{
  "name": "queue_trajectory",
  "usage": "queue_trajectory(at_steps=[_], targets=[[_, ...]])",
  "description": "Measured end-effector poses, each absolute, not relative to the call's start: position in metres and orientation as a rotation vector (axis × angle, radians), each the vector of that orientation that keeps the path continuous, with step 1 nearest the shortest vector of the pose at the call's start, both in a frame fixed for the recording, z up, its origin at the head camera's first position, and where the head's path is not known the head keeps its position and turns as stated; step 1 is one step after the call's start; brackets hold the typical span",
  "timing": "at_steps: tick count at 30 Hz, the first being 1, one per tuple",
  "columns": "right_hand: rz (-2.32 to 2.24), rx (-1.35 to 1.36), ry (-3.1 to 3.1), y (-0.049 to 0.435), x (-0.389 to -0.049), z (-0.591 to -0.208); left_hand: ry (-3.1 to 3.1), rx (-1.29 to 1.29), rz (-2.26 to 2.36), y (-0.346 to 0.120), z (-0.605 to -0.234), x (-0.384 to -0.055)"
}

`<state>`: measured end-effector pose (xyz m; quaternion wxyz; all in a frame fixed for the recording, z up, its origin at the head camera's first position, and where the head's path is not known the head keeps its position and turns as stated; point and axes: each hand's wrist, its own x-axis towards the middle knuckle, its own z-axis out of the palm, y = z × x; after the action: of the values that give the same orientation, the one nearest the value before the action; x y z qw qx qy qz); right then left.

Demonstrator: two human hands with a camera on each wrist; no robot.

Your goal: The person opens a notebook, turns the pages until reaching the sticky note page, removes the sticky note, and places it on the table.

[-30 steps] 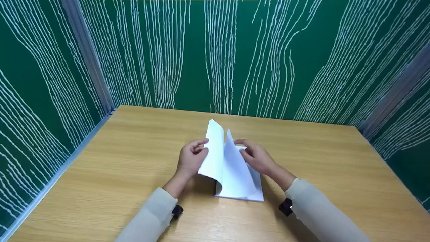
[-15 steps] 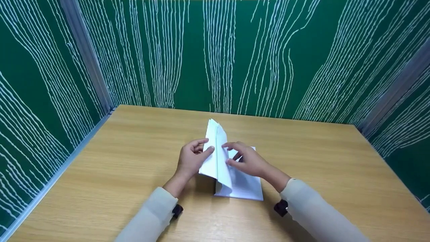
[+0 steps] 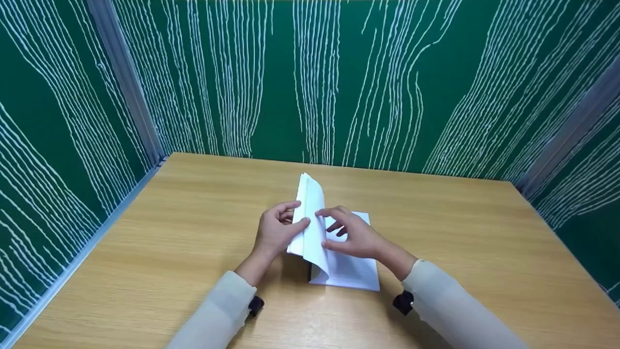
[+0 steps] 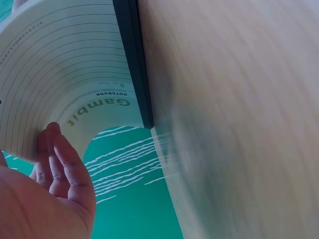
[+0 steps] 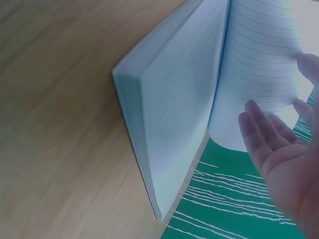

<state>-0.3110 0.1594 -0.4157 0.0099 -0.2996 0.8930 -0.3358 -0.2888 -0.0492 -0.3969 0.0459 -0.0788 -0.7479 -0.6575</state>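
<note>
A notebook (image 3: 353, 271) with lined white pages lies open on the wooden table. My left hand (image 3: 276, 230) holds a batch of raised pages (image 3: 315, 237) by the outer edge, thumb on top and fingers behind. In the left wrist view, the underside of that batch (image 4: 84, 59) curves away from a dark spine strip (image 4: 133, 59), with "Gambit NOTEBOOK" printed on it. The fingertips of my right hand (image 3: 361, 237) touch the face of the raised pages, thumb and forefinger spread apart. The thick right-hand block of pages (image 5: 179, 109) stays flat on the table.
The wooden table (image 3: 203, 203) extends around the notebook on all sides. Green panels (image 3: 276, 97) with wavy white lines stand behind it and at both sides. Dark wrist cameras (image 3: 255, 305) sit at both sleeve cuffs.
A page that stood upright near the right hand has been turned left onto the raised batch. My right hand has moved left with it; the left hand keeps its place, its thumb slightly shifted.
</note>
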Motion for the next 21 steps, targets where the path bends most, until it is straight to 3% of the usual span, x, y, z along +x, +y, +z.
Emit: queue_trajectory(at_steps=[11,21], targets=[[-0.950,-0.721,2.992,0.175,-0.321,-0.415,-2.249,-0.273,-1.932,-0.048,-0.420,-0.305],[-0.691,-0.480,3.153,0.203,-0.338,-0.418,-2.243,-0.310,-1.926,-0.049,-0.399,-0.289]])
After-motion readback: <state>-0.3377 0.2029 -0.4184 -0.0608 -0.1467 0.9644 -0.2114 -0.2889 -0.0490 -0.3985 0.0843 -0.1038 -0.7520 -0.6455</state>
